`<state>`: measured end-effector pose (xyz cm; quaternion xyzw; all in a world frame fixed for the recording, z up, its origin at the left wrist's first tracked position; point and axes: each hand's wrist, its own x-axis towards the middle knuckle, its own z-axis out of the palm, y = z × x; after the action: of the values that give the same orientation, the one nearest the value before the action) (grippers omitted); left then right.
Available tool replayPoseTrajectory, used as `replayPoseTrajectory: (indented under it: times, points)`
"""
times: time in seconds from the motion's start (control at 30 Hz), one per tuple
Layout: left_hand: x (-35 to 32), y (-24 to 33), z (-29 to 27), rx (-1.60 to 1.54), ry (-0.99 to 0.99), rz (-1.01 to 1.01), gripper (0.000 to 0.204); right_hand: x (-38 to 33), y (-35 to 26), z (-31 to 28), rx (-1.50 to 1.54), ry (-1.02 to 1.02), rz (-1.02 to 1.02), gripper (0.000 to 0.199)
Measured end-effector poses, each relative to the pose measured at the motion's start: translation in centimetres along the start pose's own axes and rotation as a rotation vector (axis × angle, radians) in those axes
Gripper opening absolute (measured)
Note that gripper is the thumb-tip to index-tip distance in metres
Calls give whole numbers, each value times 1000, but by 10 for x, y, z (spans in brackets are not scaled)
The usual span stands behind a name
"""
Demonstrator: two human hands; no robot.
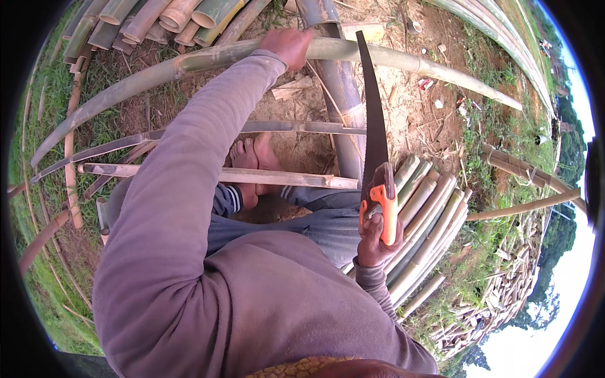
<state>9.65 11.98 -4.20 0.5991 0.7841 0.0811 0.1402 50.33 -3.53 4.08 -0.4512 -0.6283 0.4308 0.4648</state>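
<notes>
My left hand [287,48] is closed over a long green-grey bamboo pole [214,58] that crosses the far side of the view. Under the pole, just right of that hand, runs a thick dark bamboo log [345,94]. My right hand [373,244] grips the orange handle of a handsaw [375,113] at the right of my body. The long dark blade points away from me, and its tip overlaps the pole in the view. Whether the blade touches the pole I cannot tell. The fingers behind the handle are partly hidden.
Split bamboo strips [283,177] lie across my legs and near my bare feet [252,154]. Cut bamboo lengths [428,220] are stacked at my right, with thicker pieces [179,16] at the far left. A scrap pile [504,296] and long poles [498,31] lie farther right.
</notes>
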Motion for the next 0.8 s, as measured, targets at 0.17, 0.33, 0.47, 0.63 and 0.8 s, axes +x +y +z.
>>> replayPoseTrajectory:
  times: [0.17, 0.33, 0.47, 0.63, 0.8]
  points:
    - [-7, 5, -7, -1, 78, 8, 39, 173, 23, 116, -2, -68, 49, 20]
    - [-8, 7, -12, 14, 28, -13, 44, 139, 7, 96, -297, -34, 151, 21]
    - [-2, 1, -2, -2, 45, 16, 40, -6, -18, -10, -59, -58, 120, 34]
    - [-1, 0, 4, -1, 102, 33, 31, 47, 16, 38, 177, -18, 35, 27]
    - [-9, 7, -9, -28, 95, 13, 33, 207, 33, 139, -119, -72, -38, 22]
